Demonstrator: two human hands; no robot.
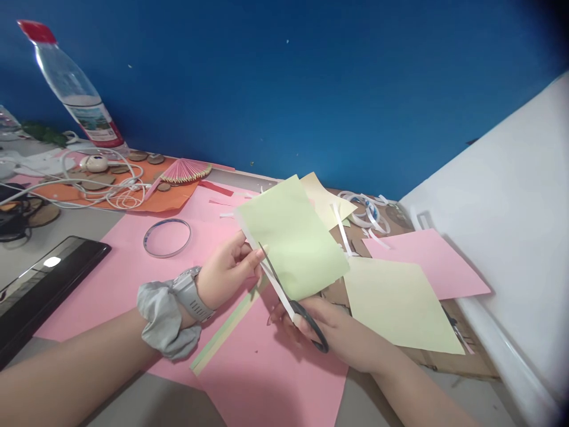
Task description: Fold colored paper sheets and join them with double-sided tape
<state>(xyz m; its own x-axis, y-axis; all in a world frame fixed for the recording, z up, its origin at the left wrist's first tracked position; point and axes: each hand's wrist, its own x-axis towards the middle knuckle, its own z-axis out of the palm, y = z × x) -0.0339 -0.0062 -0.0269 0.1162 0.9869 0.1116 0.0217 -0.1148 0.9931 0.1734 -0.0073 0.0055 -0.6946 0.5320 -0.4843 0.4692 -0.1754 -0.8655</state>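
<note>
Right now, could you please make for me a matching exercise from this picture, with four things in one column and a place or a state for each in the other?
Things:
1. scissors
2. bottle
3. pink fan
4. grey scrunchie

Places or states:
a. folded in pleats
b. worn around the left arm
c. held in the right hand
d. closed with a red cap

Right pairs: 1-c, 2-d, 3-a, 4-b

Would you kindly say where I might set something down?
Bare pink paper shows between the phone and the ring, and below the scissors, right of the green paper strip. Cables and wooden discs crowd the back left; paper sheets crowd the right.
</note>
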